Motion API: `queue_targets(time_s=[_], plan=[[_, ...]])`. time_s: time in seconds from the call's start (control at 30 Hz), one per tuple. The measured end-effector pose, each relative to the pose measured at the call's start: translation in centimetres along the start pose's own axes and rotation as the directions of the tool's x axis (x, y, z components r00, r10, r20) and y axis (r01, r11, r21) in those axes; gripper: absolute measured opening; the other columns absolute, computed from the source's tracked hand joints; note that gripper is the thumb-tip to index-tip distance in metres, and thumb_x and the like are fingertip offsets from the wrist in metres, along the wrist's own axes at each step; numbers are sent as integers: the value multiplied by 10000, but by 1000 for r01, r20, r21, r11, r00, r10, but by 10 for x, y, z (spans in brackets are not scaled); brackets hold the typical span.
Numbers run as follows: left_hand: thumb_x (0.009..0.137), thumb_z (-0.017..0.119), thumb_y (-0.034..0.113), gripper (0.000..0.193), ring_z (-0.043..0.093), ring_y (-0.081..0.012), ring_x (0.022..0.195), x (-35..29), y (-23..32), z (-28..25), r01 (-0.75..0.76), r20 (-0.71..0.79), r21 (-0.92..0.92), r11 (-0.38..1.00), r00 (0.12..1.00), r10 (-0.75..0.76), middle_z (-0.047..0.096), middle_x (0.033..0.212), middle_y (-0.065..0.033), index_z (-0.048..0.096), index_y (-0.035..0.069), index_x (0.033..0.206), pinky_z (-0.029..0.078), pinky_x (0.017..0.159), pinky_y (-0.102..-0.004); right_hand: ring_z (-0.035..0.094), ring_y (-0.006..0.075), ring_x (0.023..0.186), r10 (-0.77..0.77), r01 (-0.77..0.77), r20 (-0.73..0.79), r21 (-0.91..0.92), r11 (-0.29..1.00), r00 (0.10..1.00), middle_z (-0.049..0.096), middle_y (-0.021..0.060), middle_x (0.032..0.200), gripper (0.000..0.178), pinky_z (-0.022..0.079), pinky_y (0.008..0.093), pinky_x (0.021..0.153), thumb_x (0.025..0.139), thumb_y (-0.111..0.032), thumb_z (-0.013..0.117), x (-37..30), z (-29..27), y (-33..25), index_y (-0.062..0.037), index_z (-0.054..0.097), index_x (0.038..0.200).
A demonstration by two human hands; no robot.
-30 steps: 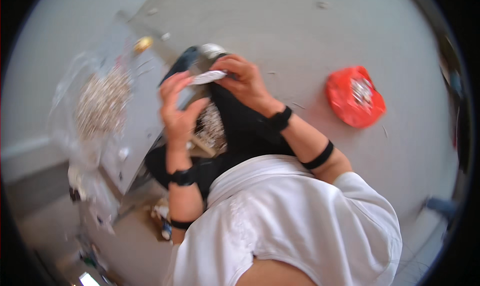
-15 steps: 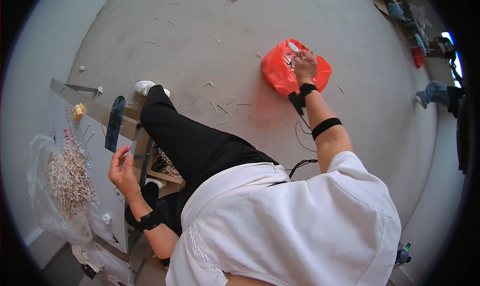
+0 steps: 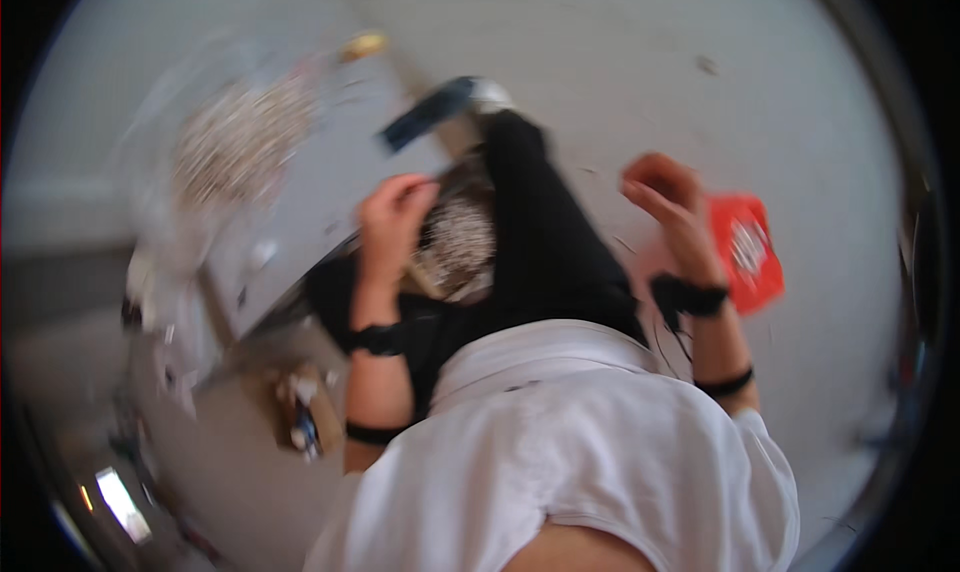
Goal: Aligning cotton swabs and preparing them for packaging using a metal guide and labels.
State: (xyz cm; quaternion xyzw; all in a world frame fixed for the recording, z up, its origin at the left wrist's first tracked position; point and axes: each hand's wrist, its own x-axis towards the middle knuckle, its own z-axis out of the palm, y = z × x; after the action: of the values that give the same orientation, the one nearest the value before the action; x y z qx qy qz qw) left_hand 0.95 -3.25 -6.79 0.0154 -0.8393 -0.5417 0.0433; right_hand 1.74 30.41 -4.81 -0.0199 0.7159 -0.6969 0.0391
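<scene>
Frame is motion-blurred. Half a second ago the right hand (image 3: 668, 207) was down on the red bag (image 3: 745, 252) on the floor; now it is lifted off it and hangs just left of the bag, fingers loosely curled, whether they hold anything small cannot be told. The left hand (image 3: 392, 222) has come in over the lap, beside a pale heap of small pieces (image 3: 455, 244); its fingers look closed, on what is unclear. The dark flat strip (image 3: 430, 114) lies beyond it, apart. The work seems to be returning to the lap.

clear bag of pale sticks (image 3: 240, 147), grey floor (image 3: 620, 82)
</scene>
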Motion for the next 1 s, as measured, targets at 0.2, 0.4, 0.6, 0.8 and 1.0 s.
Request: queue_targets(time_s=[0.2, 0.4, 0.6, 0.8, 1.0], plan=[[863, 684, 65, 146, 603, -72, 769, -31, -27, -23, -1, -93, -52, 999, 996, -4, 678, 835, -20, 685, 2, 994, 486, 701, -231, 593, 201, 659, -738, 535, 310, 531, 657, 599, 612, 143, 780, 260, 465, 262, 621, 763, -239, 709, 7, 124, -140, -18, 596, 686], [863, 675, 52, 149, 601, -77, 749, -41, -47, -56, 19, -202, -93, 995, 979, -37, 682, 828, -31, 675, -15, 996, 485, 683, -231, 609, 134, 622, -648, 242, 324, 740, 628, 689, 646, 108, 799, 97, 487, 190, 571, 753, -55, 712, 8, 191, -170, -31, 627, 712], [862, 674, 56, 156, 597, -69, 722, -59, -73, -99, 150, -335, -76, 986, 927, -167, 689, 830, -43, 668, -25, 995, 491, 673, -224, 622, 78, 591, -531, -32, 364, 845, 534, 766, 674, 80, 816, 153, 505, 130, 528, 744, 98, 714, 21, 244, -186, -42, 653, 734], [859, 668, 52, 146, 617, -95, 730, -65, -81, -125, 195, -387, -29, 980, 902, -191, 694, 842, -59, 667, -9, 992, 490, 665, -236, 625, 148, 642, -582, -216, 558, 805, 552, 591, 665, 123, 833, 87, 508, 190, 586, 770, 53, 666, 49, 244, -157, -26, 628, 767], [851, 666, 58, 147, 644, -137, 751, -69, -98, -138, 220, -426, -88, 971, 873, -237, 698, 836, -79, 667, -1, 985, 492, 661, -262, 628, 218, 693, -630, -359, 673, 740, 569, 388, 656, 166, 851, 24, 510, 251, 645, 796, 7, 619, 77, 268, -120, -10, 602, 800]])
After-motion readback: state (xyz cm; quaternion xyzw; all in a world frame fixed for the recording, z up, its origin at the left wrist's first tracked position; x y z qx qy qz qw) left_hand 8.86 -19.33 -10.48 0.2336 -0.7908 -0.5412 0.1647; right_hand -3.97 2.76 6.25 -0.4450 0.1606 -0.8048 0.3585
